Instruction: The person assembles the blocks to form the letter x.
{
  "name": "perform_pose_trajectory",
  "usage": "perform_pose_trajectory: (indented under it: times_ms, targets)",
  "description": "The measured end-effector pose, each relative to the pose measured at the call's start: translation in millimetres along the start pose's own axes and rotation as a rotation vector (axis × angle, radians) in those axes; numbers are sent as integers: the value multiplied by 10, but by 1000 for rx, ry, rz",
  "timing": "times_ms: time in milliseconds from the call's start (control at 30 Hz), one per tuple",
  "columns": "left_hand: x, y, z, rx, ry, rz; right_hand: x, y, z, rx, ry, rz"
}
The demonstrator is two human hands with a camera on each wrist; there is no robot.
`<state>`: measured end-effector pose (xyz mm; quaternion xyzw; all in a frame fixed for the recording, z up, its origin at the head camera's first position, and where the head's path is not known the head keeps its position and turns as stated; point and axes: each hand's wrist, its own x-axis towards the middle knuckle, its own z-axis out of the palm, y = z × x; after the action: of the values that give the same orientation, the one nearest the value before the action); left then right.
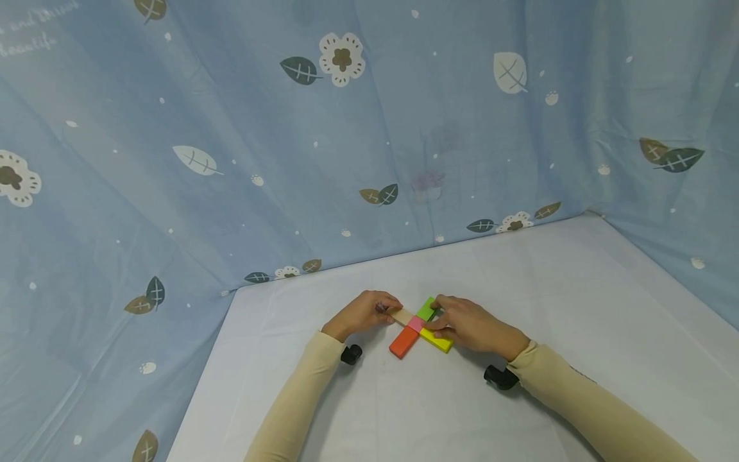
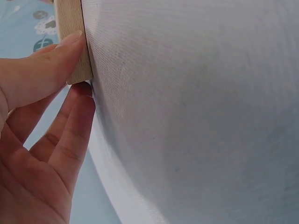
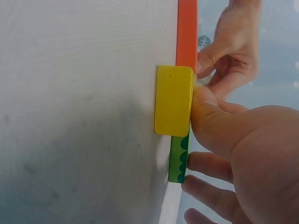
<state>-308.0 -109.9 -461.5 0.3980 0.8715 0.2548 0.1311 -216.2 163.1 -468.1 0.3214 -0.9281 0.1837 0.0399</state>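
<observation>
In the head view, several blocks lie flat on the white tabletop in a cross around a pink block (image 1: 415, 323). My left hand (image 1: 366, 312) pinches the outer end of a plain wooden block (image 1: 401, 316); its thumb lies on the block's face in the left wrist view. My right hand (image 1: 470, 324) reaches over the right side. Its thumb rests by the pink block and its fingers touch the green block (image 1: 426, 309), whose side shows dark green scallops in the right wrist view. Beneath that hand lies a yellow block (image 3: 174, 100). An orange-red block (image 1: 404, 342) points toward me, touched by neither hand.
White cloth covers the table (image 1: 439, 410). A blue curtain (image 1: 369, 128) printed with leaves and flowers hangs behind and along both sides. Black wrist devices sit under the left sleeve (image 1: 308, 378) and the right sleeve (image 1: 583, 398).
</observation>
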Motion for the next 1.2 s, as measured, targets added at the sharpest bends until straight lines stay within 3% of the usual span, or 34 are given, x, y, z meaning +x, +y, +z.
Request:
perform_pose_trajectory:
  times_ms: [700, 900, 1200]
  targets:
    - [-45, 53, 0, 9, -7, -13, 12, -12, -5, -22, -12, 16]
    - [-110, 72, -27, -22, 32, -27, 13, -14, -11, -31, -16, 17]
    - [-274, 180, -9, 99, 117, -64, 6, -31, -32, -22, -20, 19]
